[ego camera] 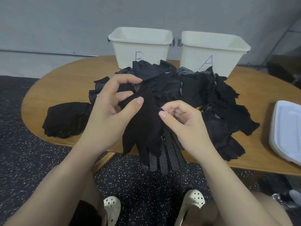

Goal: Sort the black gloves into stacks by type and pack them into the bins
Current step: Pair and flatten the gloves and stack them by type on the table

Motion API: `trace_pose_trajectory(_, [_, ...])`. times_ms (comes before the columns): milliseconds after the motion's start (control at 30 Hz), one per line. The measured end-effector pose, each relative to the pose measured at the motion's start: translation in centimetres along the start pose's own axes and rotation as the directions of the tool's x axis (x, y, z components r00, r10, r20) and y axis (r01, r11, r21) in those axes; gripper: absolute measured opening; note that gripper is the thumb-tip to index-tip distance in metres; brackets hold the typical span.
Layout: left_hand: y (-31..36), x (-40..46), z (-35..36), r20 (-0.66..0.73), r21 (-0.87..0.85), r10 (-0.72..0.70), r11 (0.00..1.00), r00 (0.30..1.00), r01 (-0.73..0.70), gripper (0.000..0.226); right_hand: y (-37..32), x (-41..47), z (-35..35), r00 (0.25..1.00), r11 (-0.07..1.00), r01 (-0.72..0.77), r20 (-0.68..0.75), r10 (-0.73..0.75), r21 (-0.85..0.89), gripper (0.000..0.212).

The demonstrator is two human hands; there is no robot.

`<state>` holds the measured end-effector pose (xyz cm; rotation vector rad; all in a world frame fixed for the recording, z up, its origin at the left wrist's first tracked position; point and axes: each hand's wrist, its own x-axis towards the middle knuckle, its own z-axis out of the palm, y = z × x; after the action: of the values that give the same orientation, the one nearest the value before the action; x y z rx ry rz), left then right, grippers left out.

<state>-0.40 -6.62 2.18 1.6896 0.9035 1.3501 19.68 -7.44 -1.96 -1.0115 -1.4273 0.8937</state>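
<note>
Left hand: the left hand [112,103] holds the cuff end of a plain black glove [145,121], with the thumb on top and the fingers curled under the cloth.
Right hand: the right hand [177,116] has its fingers curled narrow, with the thumb tip at the edge of the same glove; I think it pinches the cloth, but the contact is small and hard to see.
Glove in hand: it lies over the near edge of the wooden table [53,88], and its fingers hang down past the edge, on top of a dotted glove [169,154].
Pile: the big heap of black gloves [195,92] is in the middle of the table, just in front of the bins, with plain and dotted ones mixed.
Started stack: a small flat stack of dark gloves [65,118] is on the left, apart from the heap.
Bins: bin B [140,46] and bin A [213,53] stand at the far side; no gloves are visible inside.
Lid: a white lid [286,128] lies at the right edge.
Step in hand: probably checking the type of this glove.
Advice: pull it flat with both hands, look at both sides for dots, and lift it free from the dotted one below before putting it on a stack.
</note>
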Motion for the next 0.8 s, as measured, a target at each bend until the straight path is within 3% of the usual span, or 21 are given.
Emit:
trace_pose_trajectory(133, [0.1,0.1,0.3,-0.027,0.015,0.037,0.999,0.999,-0.037,0.031,-0.3,-0.3,0.3,0.981,0.975,0.153,-0.097,-0.17,-0.161,0.018])
trace_pose_trajectory(267, [-0.2,0.0,0.8,-0.027,0.038,0.035,0.999,0.999,-0.034,0.031,-0.9,-1.1,1.1,0.961,0.948,0.273,0.004,-0.276,-0.164,0.024])
trace_pose_trajectory(467, [-0.4,0.1,1.2,0.001,0.06,0.038,0.998,0.999,-0.038,0.032,-1.1,-1.5,1.9,0.973,0.956,0.23,0.062,-0.222,-0.185,0.048])
trace_pose_trajectory(633, [-0.5,0.1,1.2,0.018,0.037,0.032,0.999,0.999,-0.033,0.029,-0.9,-1.4,1.7,0.983,0.96,0.176,-0.016,-0.183,-0.218,0.019])
trace_pose_trajectory(700, [-0.9,0.1,1.1,0.017,-0.01,0.019,1.0,1.0,-0.019,0.033,-1.2,-1.3,1.3,0.993,0.982,0.1,-0.047,-0.108,-0.158,0.021])
trace_pose_trajectory(800, [-1.7,0.1,0.7,0.056,-0.082,-0.115,0.989,0.992,0.119,0.046,-1.9,-1.0,0.4,0.996,0.992,0.071,-0.041,-0.076,-0.108,0.023])
